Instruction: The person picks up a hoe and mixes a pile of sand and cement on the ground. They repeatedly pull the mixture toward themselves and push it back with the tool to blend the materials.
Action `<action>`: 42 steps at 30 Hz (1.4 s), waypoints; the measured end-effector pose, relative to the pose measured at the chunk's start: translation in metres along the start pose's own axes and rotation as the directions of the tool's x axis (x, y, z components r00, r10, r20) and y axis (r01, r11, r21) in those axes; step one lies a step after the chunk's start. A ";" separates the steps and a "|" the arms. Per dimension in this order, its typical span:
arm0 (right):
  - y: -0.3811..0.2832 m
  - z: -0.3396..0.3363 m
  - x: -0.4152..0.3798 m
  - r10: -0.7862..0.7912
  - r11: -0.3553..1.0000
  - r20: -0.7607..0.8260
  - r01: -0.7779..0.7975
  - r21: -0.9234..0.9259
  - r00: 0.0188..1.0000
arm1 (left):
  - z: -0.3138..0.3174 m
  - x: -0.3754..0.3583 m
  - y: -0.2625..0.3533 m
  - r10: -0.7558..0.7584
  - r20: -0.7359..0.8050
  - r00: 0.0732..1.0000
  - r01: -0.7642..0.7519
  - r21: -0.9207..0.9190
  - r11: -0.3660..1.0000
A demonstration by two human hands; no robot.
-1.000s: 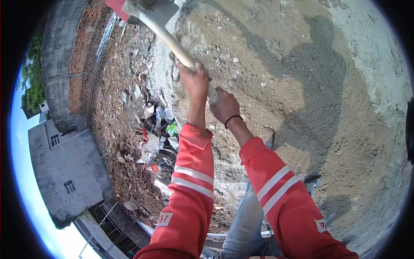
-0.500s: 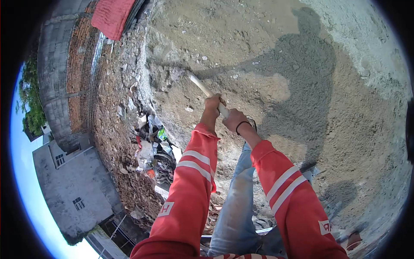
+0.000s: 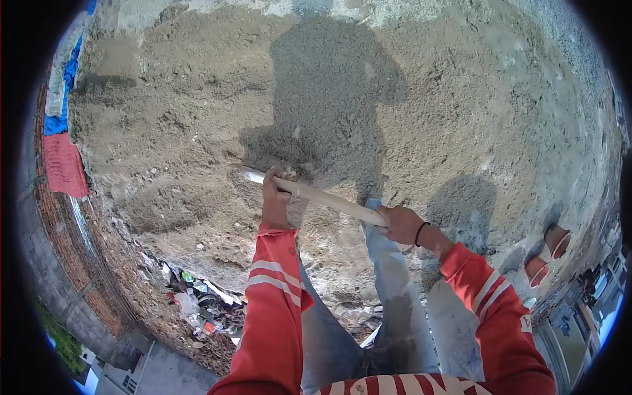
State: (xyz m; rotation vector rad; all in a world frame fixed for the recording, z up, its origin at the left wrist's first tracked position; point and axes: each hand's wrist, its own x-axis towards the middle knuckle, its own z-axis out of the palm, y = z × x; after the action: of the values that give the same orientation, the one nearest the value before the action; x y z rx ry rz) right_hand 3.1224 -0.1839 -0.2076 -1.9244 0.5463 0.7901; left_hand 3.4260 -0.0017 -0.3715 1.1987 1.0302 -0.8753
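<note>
Down past the blue jeans (image 3: 398, 309), there was the right hand (image 3: 400, 226), clenched round the near end of a pale wooden handle (image 3: 330, 200)! The left hand (image 3: 274, 191) had it too, wrapped on farther along. The handle slanted low over sandy ground (image 3: 184, 125); buckets (image 3: 536, 270) sat off right, a red sheet (image 3: 64, 164) far left.

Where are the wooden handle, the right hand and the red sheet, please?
Wooden handle (image 3: 326, 199): head view, on the middle of its shaft.
Right hand (image 3: 401, 224): head view, on the back of the hand.
Red sheet (image 3: 65, 164): head view, mid-surface.
</note>
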 end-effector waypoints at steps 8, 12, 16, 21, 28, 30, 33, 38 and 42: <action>0.188 -0.056 -0.369 0.425 0.772 -0.432 -0.568 -0.284 0.795 | 0.148 -0.217 -0.378 -0.682 0.375 0.628 0.750 -0.057 0.659; 0.182 -0.067 -0.421 0.403 0.750 -0.592 -0.622 -0.224 0.698 | 0.145 -0.291 -0.386 -0.743 0.371 0.558 0.781 0.070 0.621; 0.159 -0.014 -0.346 0.483 0.762 -0.494 -0.625 -0.169 0.723 | 0.099 -0.259 -0.291 -0.601 0.393 0.696 0.597 0.148 0.788; 0.021 0.078 -0.102 0.440 0.869 -0.209 -0.473 -0.146 0.873 | -0.011 -0.081 -0.104 -0.215 0.222 0.951 0.236 -0.074 0.969; -0.328 0.193 0.165 -0.216 0.974 -0.278 0.227 0.007 0.936 | -0.169 -0.121 0.367 0.568 -0.165 0.806 -0.571 0.033 0.820; -0.443 0.194 0.207 -0.435 0.879 -0.231 0.466 0.102 0.870 | -0.212 -0.187 0.489 0.741 -0.121 0.661 -0.739 0.072 0.670; -0.613 0.180 0.255 -0.612 0.758 -0.264 0.648 0.071 0.745 | -0.265 -0.262 0.624 0.925 -0.003 0.381 -0.925 -0.001 0.381; -0.793 0.189 0.350 -0.686 0.706 -0.282 0.708 -0.032 0.671 | -0.317 -0.233 0.695 0.958 -0.125 0.258 -0.955 0.116 0.272; -0.793 0.228 0.420 -0.579 0.814 -0.157 0.579 -0.050 0.800 | -0.335 -0.122 0.627 0.968 -0.175 0.179 -0.876 0.420 0.238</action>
State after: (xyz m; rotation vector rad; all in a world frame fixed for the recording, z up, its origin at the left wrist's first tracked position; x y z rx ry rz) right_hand 3.8673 0.3565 -0.1089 -2.0080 0.0270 0.2301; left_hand 3.9230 0.4338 -0.0833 1.9290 0.2556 0.3391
